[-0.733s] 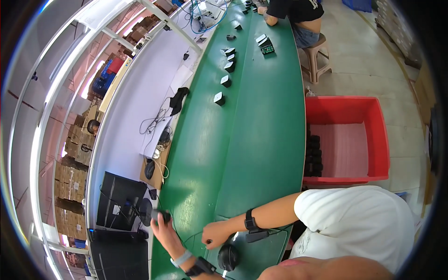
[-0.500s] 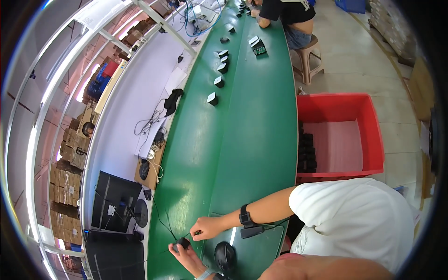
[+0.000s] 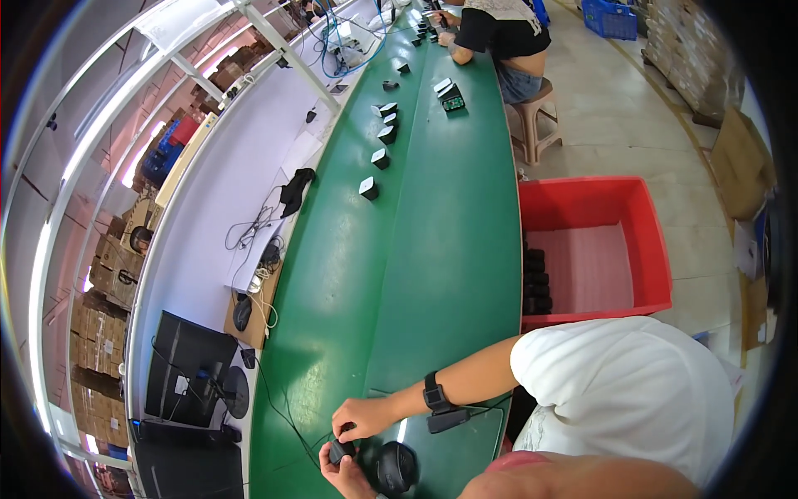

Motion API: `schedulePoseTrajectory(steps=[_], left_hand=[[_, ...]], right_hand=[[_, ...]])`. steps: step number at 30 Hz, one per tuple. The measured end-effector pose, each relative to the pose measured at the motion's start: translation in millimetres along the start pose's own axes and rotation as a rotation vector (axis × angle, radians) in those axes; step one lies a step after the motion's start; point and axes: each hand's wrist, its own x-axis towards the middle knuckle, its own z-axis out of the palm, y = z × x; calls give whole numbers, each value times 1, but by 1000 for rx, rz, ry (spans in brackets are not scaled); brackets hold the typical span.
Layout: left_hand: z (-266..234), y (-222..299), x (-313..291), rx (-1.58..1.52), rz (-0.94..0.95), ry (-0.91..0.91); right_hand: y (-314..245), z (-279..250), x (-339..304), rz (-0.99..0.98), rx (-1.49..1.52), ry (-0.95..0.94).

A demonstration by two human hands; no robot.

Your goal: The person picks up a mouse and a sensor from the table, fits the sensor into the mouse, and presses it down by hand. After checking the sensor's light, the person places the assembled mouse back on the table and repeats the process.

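My left hand point(image 3: 349, 480) grips a small black box-shaped device point(image 3: 340, 451) low over the green table. Just above it, my right hand point(image 3: 364, 417) has its fingers pinched together against the device's upper side. Whatever sits between those fingertips is too small to make out. A thin black cable point(image 3: 293, 424) runs from beside the monitors towards the device; its end is hidden by my hands. Close to my left hand, a rounded black computer mouse point(image 3: 396, 467) rests on a green mat point(image 3: 465, 445).
Several small black devices with pale tops point(image 3: 369, 189) stand in a row up the green table point(image 3: 432, 241). Two dark monitors point(image 3: 189, 366) are at left, near a second mouse point(image 3: 242, 313). A red bin point(image 3: 657, 258) stands at right. A co-worker point(image 3: 503, 33) sits at the far end.
My two hands have come together: the right now meets the device held in the left. The whole view has shifted slightly, with the table moving left and down in it.
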Motion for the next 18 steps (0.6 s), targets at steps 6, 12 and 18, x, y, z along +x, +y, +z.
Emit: schedulePoseTrajectory(steps=[6,12,18], left_hand=[[-3,-6,1,-72,8,-36],[4,-2,4,-81,-26,-20],[12,4,-3,-61,-27,-33]], right_hand=[[-13,-8,-2,77,93,-69],[-8,-4,-2,57,109,-84],[-17,-7,-4,149,114,-112]])
